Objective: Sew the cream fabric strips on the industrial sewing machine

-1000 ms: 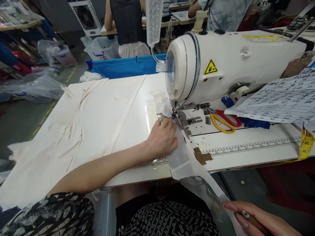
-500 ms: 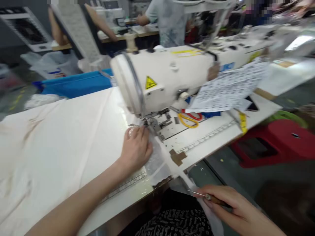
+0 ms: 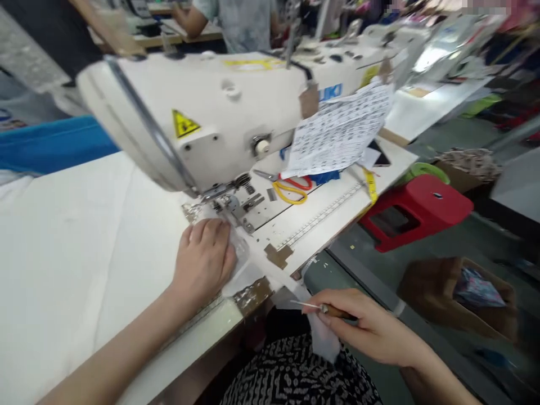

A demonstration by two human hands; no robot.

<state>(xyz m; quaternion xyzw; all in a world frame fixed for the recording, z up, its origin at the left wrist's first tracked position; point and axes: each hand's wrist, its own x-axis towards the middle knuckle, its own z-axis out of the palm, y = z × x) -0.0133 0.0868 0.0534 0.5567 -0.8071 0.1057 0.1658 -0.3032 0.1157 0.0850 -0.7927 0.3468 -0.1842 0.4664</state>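
My left hand (image 3: 205, 256) lies on white fabric (image 3: 63, 242), fingers bent a little and fingertips just in front of the presser foot of a white sewing machine (image 3: 147, 107). What lies beneath the palm is hidden. From the needle area a narrow white fabric strip (image 3: 270, 270) runs over the table edge to my right hand (image 3: 354, 320). That hand is closed around an awl (image 3: 335, 311) with a wooden handle, its thin metal tip pointing left. The strip passes by the fingers and its loose end hangs over my patterned clothing.
Scissors with red and yellow handles (image 3: 291, 188) lie behind the needle plate. A printed sheet (image 3: 341, 132) leans against the machine. A tape measure (image 3: 371, 185) hangs over the table edge. On the right are a red stool (image 3: 426, 205) and a cardboard box (image 3: 439, 298). Other people work behind.
The view has shifted right and closer, so machine and table appear further left. My left hand stays by the presser foot; my right hand still holds the awl beside the strip.
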